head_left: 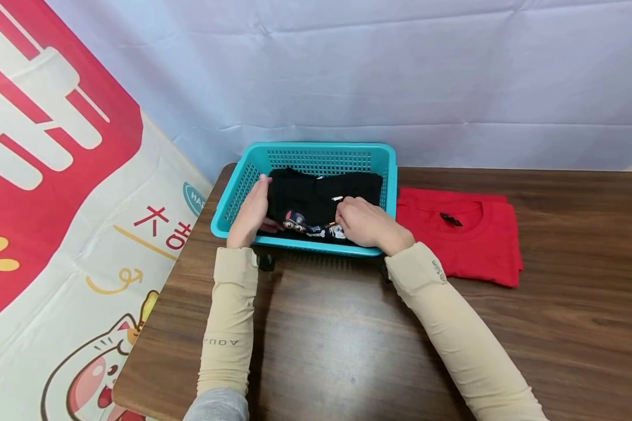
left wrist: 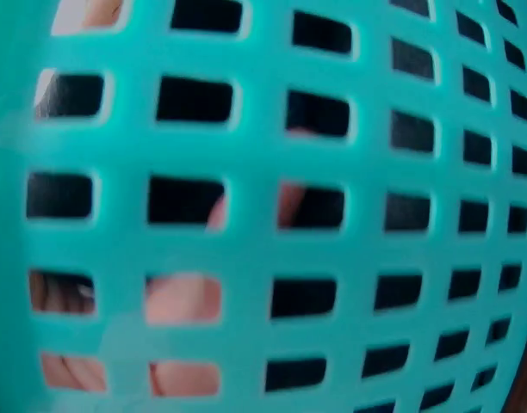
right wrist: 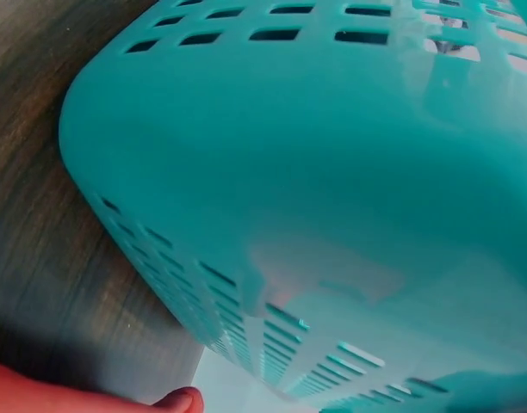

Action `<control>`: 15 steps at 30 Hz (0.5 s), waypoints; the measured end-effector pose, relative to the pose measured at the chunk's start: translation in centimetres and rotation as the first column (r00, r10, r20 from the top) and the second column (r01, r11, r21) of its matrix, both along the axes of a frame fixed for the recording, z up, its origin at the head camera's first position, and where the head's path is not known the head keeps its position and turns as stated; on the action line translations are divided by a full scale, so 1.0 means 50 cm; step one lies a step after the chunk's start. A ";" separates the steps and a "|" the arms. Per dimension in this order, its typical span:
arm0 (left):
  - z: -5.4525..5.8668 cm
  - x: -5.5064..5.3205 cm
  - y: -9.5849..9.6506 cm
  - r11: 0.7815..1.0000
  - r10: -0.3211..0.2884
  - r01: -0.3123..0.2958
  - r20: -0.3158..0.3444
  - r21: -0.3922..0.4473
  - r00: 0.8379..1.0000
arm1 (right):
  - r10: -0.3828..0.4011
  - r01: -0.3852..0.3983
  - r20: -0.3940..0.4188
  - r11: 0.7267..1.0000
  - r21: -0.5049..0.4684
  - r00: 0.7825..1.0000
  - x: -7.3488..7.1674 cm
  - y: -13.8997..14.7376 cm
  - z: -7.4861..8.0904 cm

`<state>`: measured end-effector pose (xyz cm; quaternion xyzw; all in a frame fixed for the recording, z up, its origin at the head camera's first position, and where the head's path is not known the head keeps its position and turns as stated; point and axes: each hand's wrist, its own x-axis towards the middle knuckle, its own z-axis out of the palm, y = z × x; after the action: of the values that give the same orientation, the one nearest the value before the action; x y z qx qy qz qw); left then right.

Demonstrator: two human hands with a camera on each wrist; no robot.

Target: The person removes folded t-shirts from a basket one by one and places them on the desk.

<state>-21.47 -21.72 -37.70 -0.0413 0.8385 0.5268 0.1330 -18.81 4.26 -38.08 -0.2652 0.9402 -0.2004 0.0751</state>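
A turquoise plastic basket with slotted walls stands on the table by the back curtain. Inside lies a folded black shirt with a printed cartoon row along its front and small white tags. My left hand is in the basket's left end, its fingers straight along the shirt's left edge. Through the wall holes in the left wrist view, parts of its fingers show against dark cloth. My right hand bends its fingers onto the shirt's front right part and grips the cloth there; its fingertips are hidden.
Right of the basket, a folded red T-shirt lies flat on the brown wooden table. A pale curtain hangs behind the table. A printed banner hangs beside its left edge.
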 end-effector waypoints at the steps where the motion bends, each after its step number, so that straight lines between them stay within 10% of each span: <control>1: 0.001 0.000 0.000 0.999 -0.035 0.035 -0.004 -0.019 0.999 | 0.002 -0.002 0.002 1.000 0.005 1.000 0.001 0.000 0.000; 6: -0.003 -0.002 -0.001 0.990 -0.129 0.130 0.015 -0.050 0.991 | 0.014 -0.014 0.005 1.000 0.017 1.000 0.001 -0.001 -0.001; 15: -0.004 -0.005 -0.012 0.962 0.019 -0.045 0.101 0.268 0.995 | 0.000 -0.002 0.056 0.999 0.036 0.998 0.002 -0.004 0.000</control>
<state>-21.74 -22.33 -37.89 -0.0620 0.7506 0.6355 0.1697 -18.71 4.04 -38.07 -0.2587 0.9410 -0.1904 0.1062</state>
